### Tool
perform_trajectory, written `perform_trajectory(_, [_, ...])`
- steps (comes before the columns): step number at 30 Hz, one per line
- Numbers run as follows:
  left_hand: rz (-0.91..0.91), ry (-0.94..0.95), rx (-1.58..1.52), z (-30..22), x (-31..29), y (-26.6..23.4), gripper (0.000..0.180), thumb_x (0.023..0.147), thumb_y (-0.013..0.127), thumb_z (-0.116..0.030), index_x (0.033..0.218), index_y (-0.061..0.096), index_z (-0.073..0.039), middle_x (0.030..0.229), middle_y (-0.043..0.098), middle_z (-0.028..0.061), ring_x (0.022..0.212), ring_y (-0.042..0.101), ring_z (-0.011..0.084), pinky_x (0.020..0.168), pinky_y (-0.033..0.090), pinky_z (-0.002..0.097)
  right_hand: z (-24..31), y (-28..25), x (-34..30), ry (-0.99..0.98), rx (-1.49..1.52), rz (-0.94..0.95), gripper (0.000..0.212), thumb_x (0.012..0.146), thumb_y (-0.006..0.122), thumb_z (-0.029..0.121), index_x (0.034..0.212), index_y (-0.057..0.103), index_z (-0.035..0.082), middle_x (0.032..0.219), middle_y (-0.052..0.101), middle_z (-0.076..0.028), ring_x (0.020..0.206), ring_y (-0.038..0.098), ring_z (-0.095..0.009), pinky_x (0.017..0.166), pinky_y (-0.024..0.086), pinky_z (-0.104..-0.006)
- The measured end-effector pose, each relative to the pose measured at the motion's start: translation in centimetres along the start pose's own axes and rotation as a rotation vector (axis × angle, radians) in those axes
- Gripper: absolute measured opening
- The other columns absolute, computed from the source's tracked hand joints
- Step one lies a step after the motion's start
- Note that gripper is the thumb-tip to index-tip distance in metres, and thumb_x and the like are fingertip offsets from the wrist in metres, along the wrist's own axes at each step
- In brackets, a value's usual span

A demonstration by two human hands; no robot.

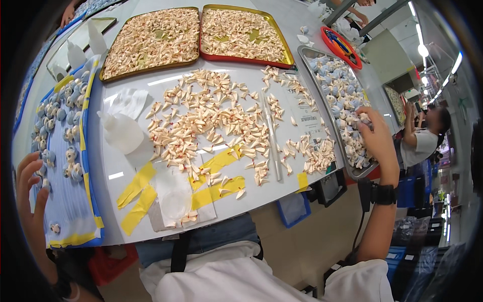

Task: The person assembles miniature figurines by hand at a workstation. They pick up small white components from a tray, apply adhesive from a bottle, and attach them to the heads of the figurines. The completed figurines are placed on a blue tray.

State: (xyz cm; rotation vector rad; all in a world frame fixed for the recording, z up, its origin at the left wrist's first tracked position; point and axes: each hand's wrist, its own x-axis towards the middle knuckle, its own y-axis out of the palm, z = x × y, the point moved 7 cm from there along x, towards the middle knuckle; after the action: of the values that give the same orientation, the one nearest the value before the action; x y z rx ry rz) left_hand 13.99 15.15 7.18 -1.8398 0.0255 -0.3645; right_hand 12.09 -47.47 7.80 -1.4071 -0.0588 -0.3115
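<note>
My right hand [378, 138] reaches over the far end of a metal tray [329, 108] on the right, heaped with small blue-and-white figurines [334, 83]. Its thumb and fingers are closed around one small figurine [364, 119]. At the left edge my left hand [29, 189] hovers by a blue-lined tray [75, 201], fingers curved and apart, with nothing seen in them. Several similar small figurines [73, 163] lie in that tray. Between the hands spreads a loose pile of small cream pointed pieces with red tips [211, 113].
Two shallow trays [196, 35] full of cream pieces stand at the back. A white squeeze bottle [122, 132], yellow tape strips [138, 189] and a clear rod [271, 138] are on the table. A red round basket [342, 48] stands back right; another person [425, 141] sits beyond.
</note>
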Motion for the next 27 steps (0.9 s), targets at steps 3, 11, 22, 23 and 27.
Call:
perform_trajectory(3, [0.083, -0.01, -0.067, 0.4, 1.5, -0.5, 0.027, 0.085, 0.05, -0.015, 0.11, 0.048, -0.007, 0.127, 0.042, 0.0095, 0.117, 0.039, 0.0184, 0.094, 0.031, 0.0306, -1.1, -0.3, 0.7, -0.013, -0.048, -0.031, 0.027, 0.076, 0.053, 0.007, 0.103, 0.052, 0.007, 0.102, 0.054, -0.015, 0.093, 0.053, -0.033, 0.081, 0.041, -0.036])
perform_trajectory(11, [0.212, -0.09, -0.04, 1.7, 6.6, 0.6, 0.033, 0.083, 0.049, -0.009, 0.116, 0.047, -0.012, 0.128, 0.041, 0.0061, 0.12, 0.036, 0.0219, 0.098, 0.029, 0.0356, -3.2, 0.1, 1.6, 0.099, 0.035, 0.051, 0.032, 0.076, 0.053, 0.006, 0.108, 0.051, 0.006, 0.109, 0.054, -0.015, 0.101, 0.052, -0.031, 0.085, 0.041, -0.0343])
perform_trajectory(22, [0.326, -0.003, -0.074, -5.2, 7.0, 6.3, 0.045, 0.07, 0.051, 0.013, 0.106, 0.051, -0.013, 0.137, 0.03, 0.0068, 0.12, 0.038, 0.0251, 0.091, 0.039, 0.0343, 10.7, 3.4, -0.4, -0.259, 0.286, 0.165, 0.023, 0.072, 0.058, 0.006, 0.094, 0.057, 0.001, 0.094, 0.057, -0.013, 0.085, 0.055, -0.027, 0.074, 0.043, -0.0328])
perform_trajectory(23, [0.325, 0.009, -0.07, -5.4, 6.5, 5.3, 0.041, 0.069, 0.052, 0.014, 0.102, 0.052, -0.011, 0.135, 0.032, 0.0074, 0.116, 0.042, 0.0247, 0.086, 0.042, 0.0322, 11.5, 4.4, 0.0, -0.273, 0.323, 0.189, 0.022, 0.072, 0.058, 0.005, 0.094, 0.058, 0.001, 0.092, 0.058, -0.011, 0.081, 0.055, -0.023, 0.071, 0.044, -0.0311])
perform_trajectory(27, [0.316, -0.058, -0.114, -6.1, 5.2, 4.7, 0.034, 0.063, 0.056, 0.017, 0.086, 0.047, -0.007, 0.121, 0.041, 0.0081, 0.091, 0.051, 0.0203, 0.067, 0.045, 0.0274, 12.8, 5.6, 0.7, -0.269, 0.239, 0.159, 0.014, 0.071, 0.059, 0.007, 0.082, 0.056, 0.0, 0.078, 0.056, -0.012, 0.073, 0.055, -0.026, 0.067, 0.043, -0.0336])
